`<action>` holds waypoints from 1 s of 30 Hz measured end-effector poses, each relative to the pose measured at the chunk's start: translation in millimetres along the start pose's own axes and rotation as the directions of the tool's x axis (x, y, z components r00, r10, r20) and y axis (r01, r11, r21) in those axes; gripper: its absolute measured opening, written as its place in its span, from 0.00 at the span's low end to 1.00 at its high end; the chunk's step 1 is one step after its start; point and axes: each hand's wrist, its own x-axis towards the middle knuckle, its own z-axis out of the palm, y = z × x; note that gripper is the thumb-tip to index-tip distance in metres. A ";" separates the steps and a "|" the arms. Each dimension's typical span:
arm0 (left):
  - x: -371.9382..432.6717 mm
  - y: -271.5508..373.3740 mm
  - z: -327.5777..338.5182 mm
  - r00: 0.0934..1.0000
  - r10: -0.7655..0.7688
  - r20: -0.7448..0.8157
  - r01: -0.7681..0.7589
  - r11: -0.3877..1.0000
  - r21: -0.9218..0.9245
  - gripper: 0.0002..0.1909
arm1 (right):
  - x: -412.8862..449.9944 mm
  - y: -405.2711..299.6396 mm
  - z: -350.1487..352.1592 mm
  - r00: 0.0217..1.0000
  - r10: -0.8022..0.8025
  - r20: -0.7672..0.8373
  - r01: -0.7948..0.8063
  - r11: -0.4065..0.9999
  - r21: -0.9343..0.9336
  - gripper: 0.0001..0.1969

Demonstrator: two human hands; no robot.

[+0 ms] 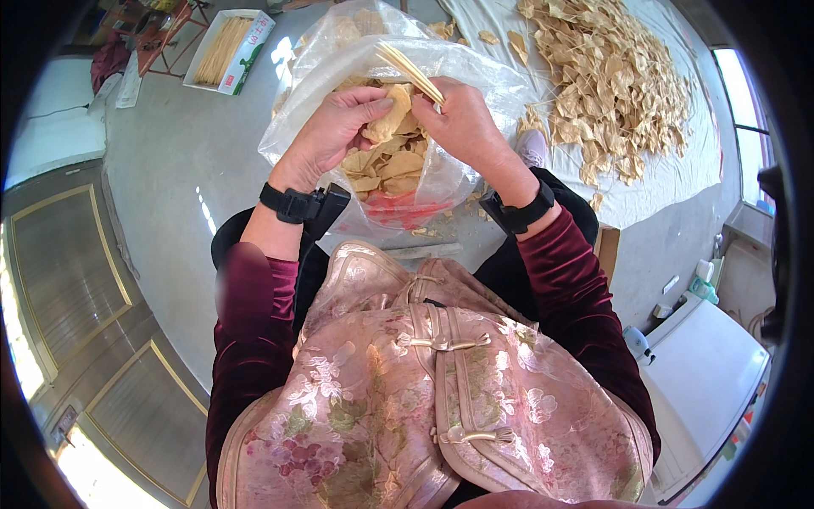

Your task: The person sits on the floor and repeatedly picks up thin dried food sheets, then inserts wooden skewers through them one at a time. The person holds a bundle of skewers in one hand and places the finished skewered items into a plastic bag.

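My left hand (343,124) pinches a pale tan, dried-looking piece (389,114) between thumb and fingers. In my right hand (459,114) is a small bundle of thin wooden sticks (407,67), their free ends pointing up and to the left. The right fingertips are close beside the tan piece; whether a stick enters it is hidden. Both hands are over the mouth of a translucent plastic bag (305,108), which holds many similar thin, curled pieces (388,165). Red printing shows through the bag's near side.
Many tan pieces on sticks lie in a heap (610,83) on a pale cloth (674,184) at the right. A cardboard box (254,44) of thin sticks stands at the upper left, near a rusty metal frame (166,41). A white-topped appliance or cabinet (706,375) is at the lower right.
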 end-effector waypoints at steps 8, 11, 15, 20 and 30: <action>3.7 -1.0 -11.9 0.984 -0.072 0.161 0.109 0.966 -0.233 0.12 | 9.5 6.4 -15.0 0.740 0.501 0.449 -0.609 0.215 0.764 0.10; 6.5 -3.1 -14.0 0.952 -0.129 0.279 0.214 0.930 -0.300 0.12 | 6.9 4.5 -12.7 0.744 0.365 0.560 -0.582 -0.057 0.811 0.10; 7.0 -6.6 -11.7 0.969 -0.081 0.231 0.170 0.901 -0.399 0.13 | 7.0 3.7 -13.7 0.774 0.435 0.461 -0.556 0.117 0.823 0.07; 8.5 -9.3 -2.1 0.993 0.116 0.037 -0.088 0.896 -0.435 0.16 | 7.8 5.5 -15.6 0.800 0.464 0.381 -0.495 0.151 0.856 0.06; 3.1 -4.8 12.6 0.923 0.382 -0.039 -0.378 0.887 -0.267 0.21 | 8.2 8.2 -11.7 0.778 0.479 0.406 -0.491 0.061 0.869 0.07</action>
